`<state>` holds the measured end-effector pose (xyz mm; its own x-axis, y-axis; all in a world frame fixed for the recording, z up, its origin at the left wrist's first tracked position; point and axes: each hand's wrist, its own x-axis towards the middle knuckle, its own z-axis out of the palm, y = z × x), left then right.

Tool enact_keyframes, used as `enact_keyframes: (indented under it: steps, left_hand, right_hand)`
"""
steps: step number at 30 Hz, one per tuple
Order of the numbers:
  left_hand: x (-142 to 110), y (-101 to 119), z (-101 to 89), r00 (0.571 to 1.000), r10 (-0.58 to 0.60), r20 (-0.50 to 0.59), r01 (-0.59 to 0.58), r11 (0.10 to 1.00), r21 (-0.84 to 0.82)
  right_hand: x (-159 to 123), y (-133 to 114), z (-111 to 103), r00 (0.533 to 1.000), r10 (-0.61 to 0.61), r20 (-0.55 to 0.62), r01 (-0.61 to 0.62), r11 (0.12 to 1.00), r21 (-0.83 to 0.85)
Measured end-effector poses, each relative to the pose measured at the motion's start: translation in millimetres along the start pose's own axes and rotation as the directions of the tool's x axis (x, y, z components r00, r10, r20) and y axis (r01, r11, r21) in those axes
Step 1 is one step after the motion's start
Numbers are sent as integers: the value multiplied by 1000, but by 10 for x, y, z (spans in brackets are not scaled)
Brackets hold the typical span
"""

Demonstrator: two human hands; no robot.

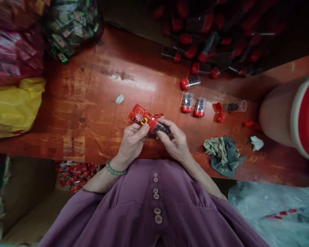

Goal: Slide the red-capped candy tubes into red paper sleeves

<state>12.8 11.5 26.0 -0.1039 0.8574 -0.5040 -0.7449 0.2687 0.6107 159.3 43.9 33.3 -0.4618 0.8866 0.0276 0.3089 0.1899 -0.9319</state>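
In the head view both my hands meet in front of my chest, over the near part of the table. My left hand (133,140) pinches a red printed wrapper (138,112) with a yellow spot, thumb on top. My right hand (175,140) grips a small clear bottle (162,128) of dark pieces, tilted, with its red end toward the wrapper. The wrapper lies against that end; whether it is fixed there I cannot tell. To the right on the table lie similar red-capped bottles (187,102) and an uncapped clear tube (237,106) beside red caps (219,112).
A dark box (134,20) of red-capped bottles stands at the back right. A white tub (278,106) with a red lid and crumpled cloths (225,154) are at right. Filled bags (72,27) and a yellow bag (15,106) line the left. An open carton (28,199) sits below the edge.
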Motion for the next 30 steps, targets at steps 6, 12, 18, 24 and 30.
enact_keyframes:
  steps: [6, 12, 18, 24, 30]
  left_hand:
    - [30, -15, 37, 996, 3, -88, -8, 998, -58]
    - [39, -46, 75, 997, 38, -74, -40, 999, -32]
    - [50, 62, 67, 993, 98, -66, -98, 995, 6]
    - [85, 94, 1, 976, 215, -36, -214, 976, 24]
    - [115, 157, -77, 984, 169, 59, -174, 979, 103]
  right_hand:
    - [26, 50, 30, 972, -233, -31, 229, 968, -106]
    - [24, 21, 162, 993, 59, -97, -46, 989, 137]
    - [68, -12, 223, 995, -17, -100, 25, 997, 80]
    - [110, 47, 182, 959, -269, -86, 262, 962, -82]
    - [104, 2, 194, 985, -146, -91, 146, 989, -10]
